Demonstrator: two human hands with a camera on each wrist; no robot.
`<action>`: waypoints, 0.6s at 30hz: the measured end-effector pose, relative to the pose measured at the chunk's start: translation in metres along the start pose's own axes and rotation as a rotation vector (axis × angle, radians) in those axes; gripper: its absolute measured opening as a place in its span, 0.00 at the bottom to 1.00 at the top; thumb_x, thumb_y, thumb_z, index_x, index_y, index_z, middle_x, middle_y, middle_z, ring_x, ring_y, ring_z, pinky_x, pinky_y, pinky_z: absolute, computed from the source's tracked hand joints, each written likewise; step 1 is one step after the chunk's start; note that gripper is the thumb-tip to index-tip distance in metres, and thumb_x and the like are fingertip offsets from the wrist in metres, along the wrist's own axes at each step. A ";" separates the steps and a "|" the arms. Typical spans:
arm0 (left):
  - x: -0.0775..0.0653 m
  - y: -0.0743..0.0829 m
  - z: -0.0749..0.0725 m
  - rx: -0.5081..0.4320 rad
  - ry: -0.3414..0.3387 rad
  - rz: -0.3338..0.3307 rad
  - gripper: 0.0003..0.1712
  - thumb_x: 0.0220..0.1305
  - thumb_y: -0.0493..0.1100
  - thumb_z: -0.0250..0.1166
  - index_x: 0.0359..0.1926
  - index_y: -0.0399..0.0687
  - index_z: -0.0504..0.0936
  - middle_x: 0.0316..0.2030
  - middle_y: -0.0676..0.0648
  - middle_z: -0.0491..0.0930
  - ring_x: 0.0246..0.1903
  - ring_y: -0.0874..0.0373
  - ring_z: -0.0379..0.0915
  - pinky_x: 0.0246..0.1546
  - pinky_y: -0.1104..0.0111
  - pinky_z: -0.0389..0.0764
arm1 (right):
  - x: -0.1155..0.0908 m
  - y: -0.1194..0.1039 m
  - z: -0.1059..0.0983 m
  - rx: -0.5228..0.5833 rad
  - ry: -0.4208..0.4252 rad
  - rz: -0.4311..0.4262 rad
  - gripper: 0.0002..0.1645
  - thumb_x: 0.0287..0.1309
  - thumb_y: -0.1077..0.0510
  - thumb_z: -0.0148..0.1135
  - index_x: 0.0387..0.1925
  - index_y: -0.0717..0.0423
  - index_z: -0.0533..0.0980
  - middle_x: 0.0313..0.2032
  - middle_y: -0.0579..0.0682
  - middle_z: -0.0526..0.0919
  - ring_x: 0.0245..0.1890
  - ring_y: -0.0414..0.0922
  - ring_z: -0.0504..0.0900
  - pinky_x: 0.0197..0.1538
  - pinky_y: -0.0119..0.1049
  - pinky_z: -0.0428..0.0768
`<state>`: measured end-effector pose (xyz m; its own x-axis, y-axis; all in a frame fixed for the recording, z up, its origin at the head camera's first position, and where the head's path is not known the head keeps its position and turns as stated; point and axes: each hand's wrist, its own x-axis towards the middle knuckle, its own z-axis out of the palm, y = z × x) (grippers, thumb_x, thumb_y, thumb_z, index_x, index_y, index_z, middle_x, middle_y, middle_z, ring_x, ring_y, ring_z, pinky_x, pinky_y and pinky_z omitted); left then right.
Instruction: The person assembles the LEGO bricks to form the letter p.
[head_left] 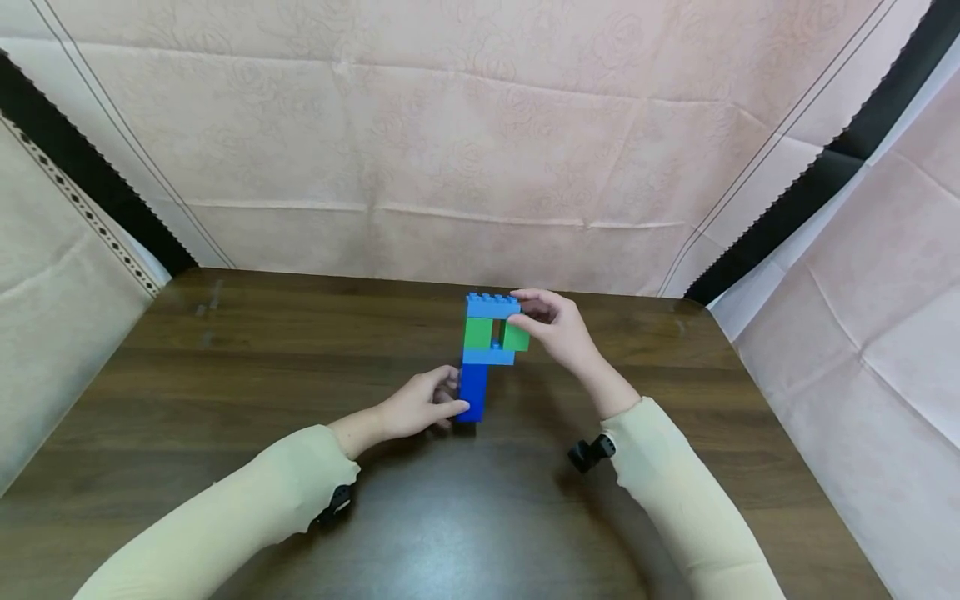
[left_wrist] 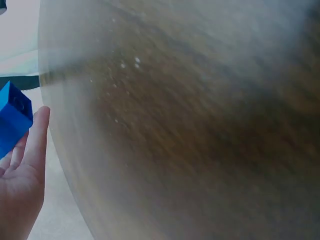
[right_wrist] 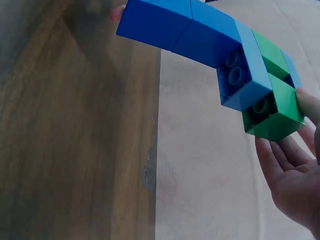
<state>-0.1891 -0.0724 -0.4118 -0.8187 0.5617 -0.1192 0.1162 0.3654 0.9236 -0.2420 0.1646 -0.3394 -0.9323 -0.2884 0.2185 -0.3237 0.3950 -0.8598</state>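
A stack of toy building blocks (head_left: 489, 357) is held up between both hands over the table. Its lower part is made of dark blue bricks (right_wrist: 180, 27); above come a light blue brick (right_wrist: 247, 82), two green bricks (right_wrist: 285, 107) side by side with a gap, and another light blue brick (head_left: 492, 307) on top. The left hand (head_left: 420, 404) pinches the dark blue bottom, whose hollow underside shows in the left wrist view (left_wrist: 19, 104). At the upper right end, the right hand (head_left: 561, 332) grips the stack, thumb beside the right green brick.
A dark wooden table (head_left: 300, 358) lies beneath the hands. Pale patterned cloth (head_left: 450, 150) hangs behind its far edge, with black bands (head_left: 802, 200) running down at both sides. Black wrist straps show at both sleeves.
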 end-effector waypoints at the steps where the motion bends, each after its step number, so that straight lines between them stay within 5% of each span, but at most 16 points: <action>1: 0.000 0.001 0.001 0.000 0.006 -0.007 0.30 0.64 0.46 0.61 0.61 0.37 0.62 0.52 0.37 0.72 0.41 0.54 0.79 0.39 0.64 0.83 | 0.002 0.001 -0.001 -0.003 0.008 0.015 0.21 0.57 0.56 0.64 0.53 0.56 0.76 0.43 0.59 0.83 0.41 0.43 0.78 0.44 0.31 0.77; 9: 0.001 0.003 0.005 0.132 0.078 0.040 0.47 0.54 0.39 0.69 0.69 0.37 0.52 0.48 0.42 0.76 0.42 0.55 0.78 0.46 0.62 0.81 | 0.013 0.011 0.001 0.000 0.031 0.118 0.21 0.58 0.53 0.62 0.53 0.54 0.77 0.46 0.58 0.82 0.46 0.46 0.78 0.45 0.33 0.77; 18: -0.003 0.005 0.009 0.241 0.124 0.090 0.48 0.53 0.39 0.70 0.68 0.33 0.54 0.54 0.36 0.74 0.42 0.53 0.78 0.42 0.65 0.82 | 0.017 0.026 0.006 0.013 -0.021 0.219 0.23 0.59 0.52 0.62 0.55 0.55 0.76 0.50 0.58 0.80 0.49 0.48 0.77 0.54 0.47 0.76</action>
<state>-0.1810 -0.0653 -0.4105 -0.8598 0.5102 0.0186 0.3097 0.4923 0.8135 -0.2651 0.1645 -0.3608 -0.9764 -0.2155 0.0165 -0.1119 0.4387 -0.8916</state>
